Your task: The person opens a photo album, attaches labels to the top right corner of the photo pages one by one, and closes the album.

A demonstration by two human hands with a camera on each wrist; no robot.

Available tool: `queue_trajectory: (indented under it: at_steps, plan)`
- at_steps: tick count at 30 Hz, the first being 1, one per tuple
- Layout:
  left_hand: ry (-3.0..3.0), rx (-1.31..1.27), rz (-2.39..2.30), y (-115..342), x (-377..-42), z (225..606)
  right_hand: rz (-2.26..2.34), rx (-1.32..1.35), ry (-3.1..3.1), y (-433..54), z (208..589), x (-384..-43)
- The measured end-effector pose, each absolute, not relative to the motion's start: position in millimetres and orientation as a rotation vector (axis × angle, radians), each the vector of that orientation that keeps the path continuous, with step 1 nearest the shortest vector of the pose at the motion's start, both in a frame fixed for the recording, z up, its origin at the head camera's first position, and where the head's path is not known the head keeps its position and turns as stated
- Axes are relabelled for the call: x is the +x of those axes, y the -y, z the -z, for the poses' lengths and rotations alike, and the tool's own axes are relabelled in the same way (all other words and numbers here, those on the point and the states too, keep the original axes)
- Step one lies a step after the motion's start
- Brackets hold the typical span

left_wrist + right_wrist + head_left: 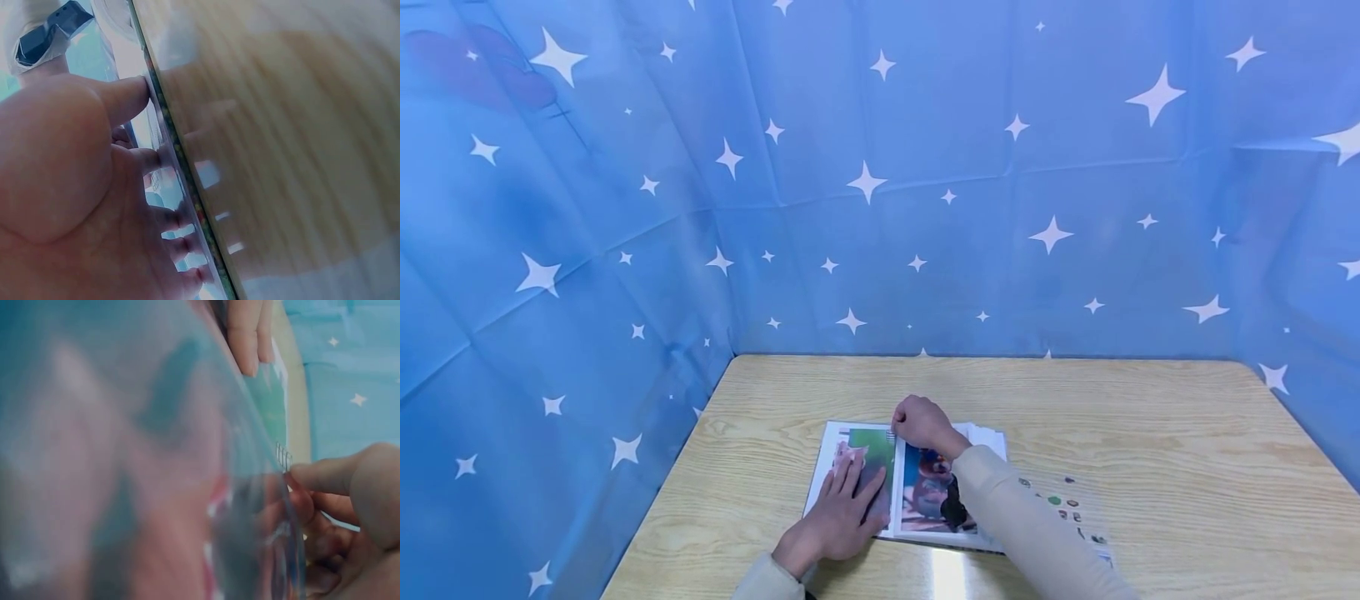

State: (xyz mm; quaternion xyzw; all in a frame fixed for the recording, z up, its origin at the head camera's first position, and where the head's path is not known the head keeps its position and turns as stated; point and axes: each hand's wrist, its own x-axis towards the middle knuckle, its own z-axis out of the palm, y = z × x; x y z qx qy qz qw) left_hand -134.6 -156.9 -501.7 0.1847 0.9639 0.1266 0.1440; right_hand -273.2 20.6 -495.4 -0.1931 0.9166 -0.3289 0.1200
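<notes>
An open ring-bound photo album (897, 500) lies on the wooden table. My left hand (842, 517) rests on its left page with fingers spread, over a picture of something pink on green. In the left wrist view, its fingertips (203, 275) lie along the album, whose thin edge (181, 162) faces the camera. My right hand (921, 422) is at the top of the binding, fingers curled. In the right wrist view, its thumb and fingers pinch the edge of a clear plastic sleeve (156, 425) beside the metal rings (283, 456). The sleeve covers much of that view.
Right of the album, partly behind my right sleeve (1022, 517), lies a clear sheet with several small stickers (1054, 501). The wooden table (1187, 450) extends back to a blue curtain with white stars (962, 267). Another curtain hangs along the left side.
</notes>
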Motion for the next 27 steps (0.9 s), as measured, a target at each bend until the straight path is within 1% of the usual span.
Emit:
queue_trajectory:
  at_steps: [27]
  plan:
    - [-2.785, 0.548, -0.348, 156.2, -134.0, 501.6, 0.965, -0.668, -2.691, -23.1, 498.2, -271.1]
